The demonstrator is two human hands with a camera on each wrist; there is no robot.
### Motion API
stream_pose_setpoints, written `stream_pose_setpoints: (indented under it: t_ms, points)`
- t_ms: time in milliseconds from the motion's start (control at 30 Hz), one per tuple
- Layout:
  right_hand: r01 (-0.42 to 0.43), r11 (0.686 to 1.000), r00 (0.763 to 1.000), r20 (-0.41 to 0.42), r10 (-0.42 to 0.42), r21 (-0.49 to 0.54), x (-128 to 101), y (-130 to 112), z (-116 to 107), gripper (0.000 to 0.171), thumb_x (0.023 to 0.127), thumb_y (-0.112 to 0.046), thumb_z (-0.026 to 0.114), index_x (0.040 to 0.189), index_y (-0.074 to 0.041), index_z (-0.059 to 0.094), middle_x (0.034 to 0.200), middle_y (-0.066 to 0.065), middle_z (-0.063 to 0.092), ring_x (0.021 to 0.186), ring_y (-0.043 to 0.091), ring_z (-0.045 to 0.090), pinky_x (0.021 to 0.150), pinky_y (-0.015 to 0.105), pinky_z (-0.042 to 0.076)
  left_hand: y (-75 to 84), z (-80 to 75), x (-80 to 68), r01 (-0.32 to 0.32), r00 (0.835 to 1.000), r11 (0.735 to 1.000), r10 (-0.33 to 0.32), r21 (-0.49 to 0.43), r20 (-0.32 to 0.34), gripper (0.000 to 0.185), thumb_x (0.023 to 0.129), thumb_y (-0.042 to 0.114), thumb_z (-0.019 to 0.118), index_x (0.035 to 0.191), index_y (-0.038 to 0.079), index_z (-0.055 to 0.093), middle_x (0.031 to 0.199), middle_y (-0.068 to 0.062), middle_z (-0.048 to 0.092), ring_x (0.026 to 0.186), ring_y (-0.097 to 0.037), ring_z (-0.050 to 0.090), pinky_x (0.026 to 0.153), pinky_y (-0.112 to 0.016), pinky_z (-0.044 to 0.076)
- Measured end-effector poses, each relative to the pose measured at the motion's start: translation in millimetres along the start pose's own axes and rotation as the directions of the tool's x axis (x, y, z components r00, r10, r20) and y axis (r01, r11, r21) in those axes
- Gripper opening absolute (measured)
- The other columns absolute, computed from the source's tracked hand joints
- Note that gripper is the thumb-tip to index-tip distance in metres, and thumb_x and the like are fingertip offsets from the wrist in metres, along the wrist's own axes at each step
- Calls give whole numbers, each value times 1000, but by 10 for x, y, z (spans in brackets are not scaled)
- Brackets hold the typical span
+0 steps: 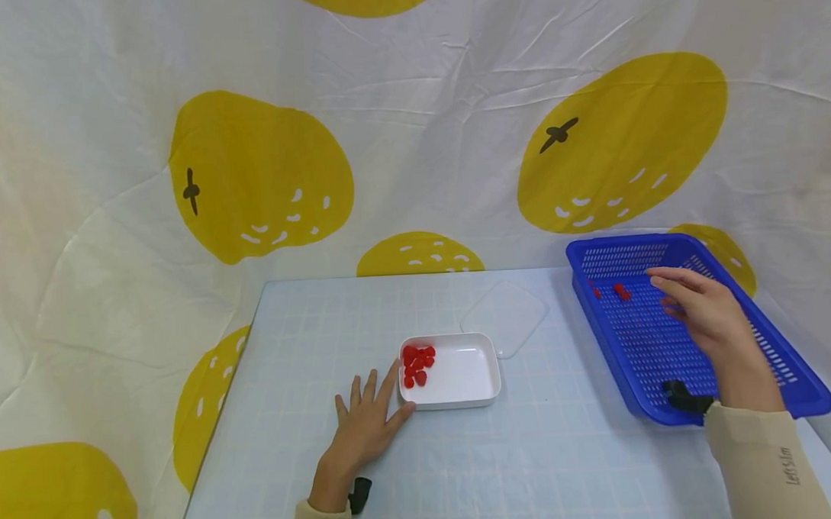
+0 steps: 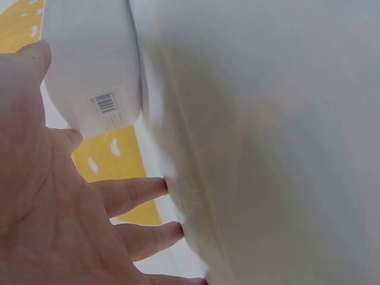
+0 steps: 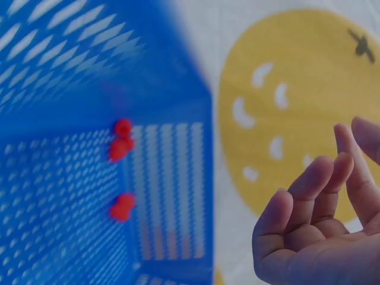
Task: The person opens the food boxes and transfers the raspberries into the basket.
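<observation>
A white rectangular dish [image 1: 466, 374] stands on the table with several small red berry-like pieces [image 1: 421, 378] grouped along its left side. My left hand [image 1: 364, 427] is spread at the dish's left edge, its thumb and index finger against the wall. In the left wrist view, a barcode label [image 2: 105, 103] shows on the dish's side, and the other fingertips reach down to the tabletop. Over the blue basket [image 1: 606, 357], my right hand [image 1: 711, 314] hovers with loosely bent fingers and nothing visible between them. A few red pieces [image 3: 122, 208] lie at the basket's far end.
Behind the dish, a clear flat lid [image 1: 517, 321] lies on the pale checked table [image 1: 308, 324]. A white cloth with yellow fruit shapes [image 1: 411, 137] hangs behind the table. The basket occupies the table's right side.
</observation>
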State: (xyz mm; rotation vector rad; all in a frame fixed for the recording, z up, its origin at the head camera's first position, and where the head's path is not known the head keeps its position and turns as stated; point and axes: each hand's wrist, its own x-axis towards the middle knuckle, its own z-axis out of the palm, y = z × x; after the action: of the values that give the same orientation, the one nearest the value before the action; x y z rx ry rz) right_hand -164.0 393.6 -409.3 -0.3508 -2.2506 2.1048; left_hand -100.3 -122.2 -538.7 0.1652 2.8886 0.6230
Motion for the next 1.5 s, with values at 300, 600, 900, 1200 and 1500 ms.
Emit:
stream_pose_setpoints:
  t_ms: [300, 600, 900, 1200, 1500]
  points:
    - [144, 987, 982, 131, -134, -70, -101, -192, 515, 28, 97, -21, 68, 123, -12, 72, 109, -8, 61, 85, 14, 55, 75, 18, 50, -13, 16, -6, 3, 1000, 1000, -3, 8, -1, 85, 92, 65, 54, 161, 34, 17, 160, -19, 27, 146, -51, 13, 107, -77, 3]
    - [240, 958, 943, 274, -190, -159, -134, -156, 1199, 31, 100, -22, 65, 123, -2, 68, 110, -2, 61, 95, 19, 55, 83, 24, 50, -18, 32, 10, -4, 1000, 1000, 4, 3, 3, 84, 93, 68, 51, 161, 34, 16, 160, -20, 27, 146, -51, 13, 107, -77, 3]
    - [220, 966, 907, 393, -151, -135, -125, 1, 1817, 32, 99, -22, 65, 122, 1, 68, 114, 6, 64, 103, 30, 53, 90, 40, 46, -10, 24, 12, 6, 1000, 1000, -6, 8, 10, 84, 93, 66, 52, 161, 34, 16, 161, -20, 26, 146, -50, 13, 107, -77, 2]
    - [175, 977, 864, 495, -92, -125, -175, 229, 2352, 25, 98, -20, 66, 118, -5, 72, 113, 13, 65, 101, 34, 54, 88, 43, 46, -4, 33, 15, 8, 1000, 1000, -8, 7, 1, 84, 92, 66, 54, 161, 33, 18, 160, -20, 28, 146, -51, 14, 106, -78, 3]
    - [154, 980, 817, 574, -55, -126, -239, 530, 2676, 27, 98, -16, 65, 121, -3, 70, 102, 11, 67, 90, 35, 56, 77, 37, 47, -13, 24, 26, 7, 1000, 1000, -7, 6, 9, 84, 93, 66, 54, 161, 33, 18, 159, -21, 29, 145, -52, 14, 106, -78, 3]
